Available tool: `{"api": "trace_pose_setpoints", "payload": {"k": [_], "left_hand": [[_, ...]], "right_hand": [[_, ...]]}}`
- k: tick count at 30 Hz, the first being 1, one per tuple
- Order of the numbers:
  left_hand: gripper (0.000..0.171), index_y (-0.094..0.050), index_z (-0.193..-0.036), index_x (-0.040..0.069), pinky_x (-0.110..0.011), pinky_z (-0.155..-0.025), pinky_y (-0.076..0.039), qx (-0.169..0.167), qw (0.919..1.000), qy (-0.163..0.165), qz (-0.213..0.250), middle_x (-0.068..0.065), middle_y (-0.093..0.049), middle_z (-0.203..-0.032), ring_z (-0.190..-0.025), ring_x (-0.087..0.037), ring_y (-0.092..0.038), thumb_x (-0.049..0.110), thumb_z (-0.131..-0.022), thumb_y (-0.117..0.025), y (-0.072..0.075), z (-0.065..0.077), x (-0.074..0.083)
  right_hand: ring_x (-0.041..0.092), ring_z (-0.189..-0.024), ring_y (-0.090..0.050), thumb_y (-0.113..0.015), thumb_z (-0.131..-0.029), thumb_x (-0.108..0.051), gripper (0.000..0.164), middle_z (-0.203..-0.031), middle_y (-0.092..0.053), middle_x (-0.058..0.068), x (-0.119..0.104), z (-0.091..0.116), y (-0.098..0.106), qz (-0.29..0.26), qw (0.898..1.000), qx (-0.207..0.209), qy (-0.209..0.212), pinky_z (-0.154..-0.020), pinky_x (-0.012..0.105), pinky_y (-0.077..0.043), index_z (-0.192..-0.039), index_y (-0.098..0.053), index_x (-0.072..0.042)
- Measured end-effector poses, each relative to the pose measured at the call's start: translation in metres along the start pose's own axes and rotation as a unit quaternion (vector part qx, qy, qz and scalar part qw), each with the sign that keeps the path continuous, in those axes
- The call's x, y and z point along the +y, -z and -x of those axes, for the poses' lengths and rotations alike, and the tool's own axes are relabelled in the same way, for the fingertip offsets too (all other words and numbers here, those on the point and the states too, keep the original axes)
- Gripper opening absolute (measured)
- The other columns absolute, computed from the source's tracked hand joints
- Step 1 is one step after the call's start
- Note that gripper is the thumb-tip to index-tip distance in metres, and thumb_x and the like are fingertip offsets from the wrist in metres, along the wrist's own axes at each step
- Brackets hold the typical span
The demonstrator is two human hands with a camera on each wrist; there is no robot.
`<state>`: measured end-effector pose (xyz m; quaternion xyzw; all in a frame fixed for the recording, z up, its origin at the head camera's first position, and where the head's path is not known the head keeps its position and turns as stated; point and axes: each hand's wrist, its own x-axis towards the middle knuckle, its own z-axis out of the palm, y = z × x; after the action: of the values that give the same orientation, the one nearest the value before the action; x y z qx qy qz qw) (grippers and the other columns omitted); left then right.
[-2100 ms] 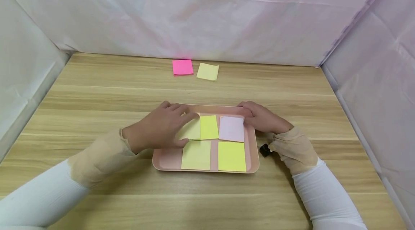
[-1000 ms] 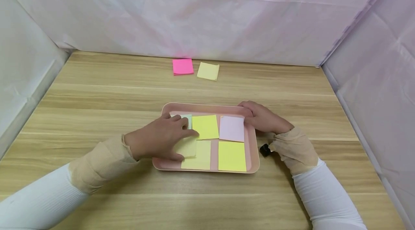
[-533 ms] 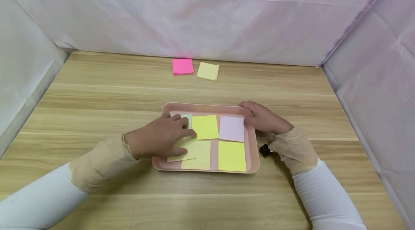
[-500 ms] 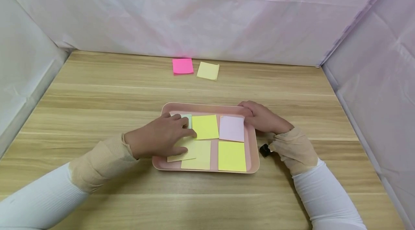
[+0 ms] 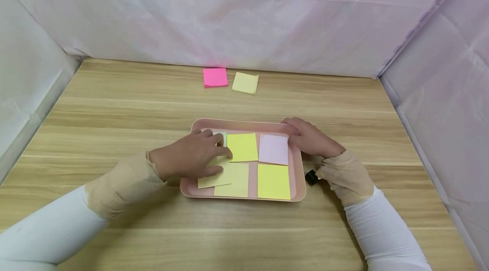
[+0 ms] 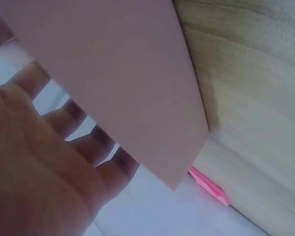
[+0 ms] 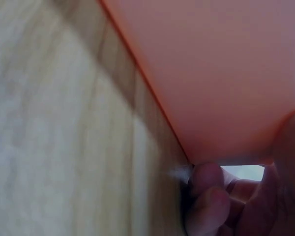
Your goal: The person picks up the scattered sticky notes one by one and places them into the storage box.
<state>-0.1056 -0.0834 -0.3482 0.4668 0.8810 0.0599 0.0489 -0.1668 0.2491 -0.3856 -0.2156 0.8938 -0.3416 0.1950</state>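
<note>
My left hand (image 5: pixel 195 154) reaches over the left wall of a pink tray (image 5: pixel 253 182). Its spread thumb and fingers lie over a pale yellow sticky note pad (image 5: pixel 225 175), which overlaps another pale yellow pad (image 5: pixel 240 182). Most of a mint pad (image 5: pixel 224 136) is hidden behind the fingers. The tray also contains a bright yellow pad (image 5: pixel 243 148), a lavender pad (image 5: pixel 274 149) and a second bright yellow pad (image 5: pixel 273 182). At the far right corner my right hand (image 5: pixel 313 139) grips the tray; in the right wrist view its curled fingers (image 7: pixel 209 211) show beside the tray wall (image 7: pixel 226 73).
A hot pink pad (image 5: pixel 215 77) and a pale yellow pad (image 5: pixel 245 83) lie at the back of the wooden table (image 5: pixel 133 109), by a white cloth wall (image 5: pixel 244 20). A small black object (image 5: pixel 312 177) is near my right wrist.
My left hand has moved the pale yellow pad from over the mint and bright yellow pads to the tray's near left, then loosened its thumb from it. My right hand has kept its grip.
</note>
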Motion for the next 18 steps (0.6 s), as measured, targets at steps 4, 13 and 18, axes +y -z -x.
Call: {"api": "trace_pose_setpoints", "payload": {"k": [4,13,18], "left_hand": [[0.029,-0.067,-0.11,0.024,-0.051,-0.082,-0.042,-0.01,0.9999,0.011,-0.004,-0.004,-0.059,-0.099,-0.087,-0.026,-0.05,0.033,-0.084,-0.061,0.0008,-0.0013,-0.0009],[0.03,-0.066,-0.113,0.023,-0.05,-0.082,-0.042,-0.011,0.9998,0.013,-0.012,-0.004,-0.058,-0.1,-0.089,-0.025,-0.048,0.031,-0.084,-0.06,0.0019,-0.0026,-0.0017],[0.027,-0.069,-0.108,0.023,-0.049,-0.085,-0.04,-0.003,0.9999,0.008,0.011,-0.001,-0.06,-0.093,-0.085,-0.021,-0.05,0.027,-0.083,-0.061,0.0011,-0.0028,-0.0002]], "right_hand": [[0.027,-0.102,-0.049,-0.046,-0.088,-0.002,0.031,-0.113,-0.056,0.014,-0.0003,0.0004,-0.0002,0.004,1.0,0.008,0.005,-0.087,0.052,-0.044,-0.116,-0.057,-0.009],[0.03,-0.104,-0.048,-0.044,-0.091,-0.001,0.029,-0.115,-0.055,0.018,0.0018,0.0001,-0.0007,0.018,1.0,0.015,0.004,-0.088,0.055,-0.043,-0.118,-0.055,-0.005],[0.029,-0.104,-0.048,-0.045,-0.091,-0.001,0.028,-0.116,-0.054,0.019,0.0015,0.0002,-0.0004,0.014,1.0,0.012,-0.002,-0.089,0.055,-0.043,-0.118,-0.055,-0.005]]}}
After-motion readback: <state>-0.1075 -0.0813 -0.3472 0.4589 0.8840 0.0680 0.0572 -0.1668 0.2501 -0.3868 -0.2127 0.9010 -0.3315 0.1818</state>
